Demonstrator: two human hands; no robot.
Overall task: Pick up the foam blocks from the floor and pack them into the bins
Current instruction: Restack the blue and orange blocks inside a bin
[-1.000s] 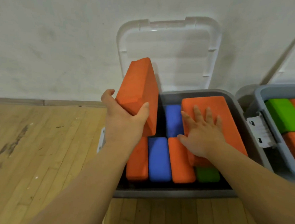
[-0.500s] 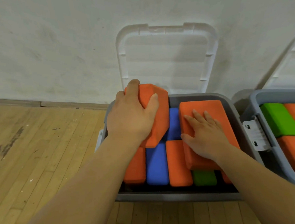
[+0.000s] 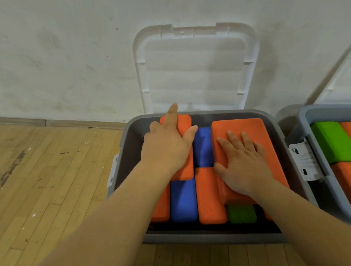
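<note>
A grey bin (image 3: 130,143) stands on the wooden floor against the wall, packed with orange, blue and green foam blocks. My left hand (image 3: 168,146) presses flat on an orange block (image 3: 184,123) lying at the bin's back left, index finger stretched out. My right hand (image 3: 243,164) lies flat, fingers spread, on a larger orange block (image 3: 241,127) at the right side, on top of the lower layer. Between them a blue block (image 3: 203,146) shows. In front lie another blue block (image 3: 183,201), an orange block (image 3: 208,196) and a green block (image 3: 241,214).
The bin's clear white lid (image 3: 193,67) leans open against the wall. A second grey bin (image 3: 304,118) with green and orange blocks stands right beside it, its latch (image 3: 304,162) facing the first bin. Bare wooden floor (image 3: 48,177) extends to the left.
My left hand has lowered the orange block from upright in the air to flat in the bin's back left and now presses on it. My right hand stays on the large orange block.
</note>
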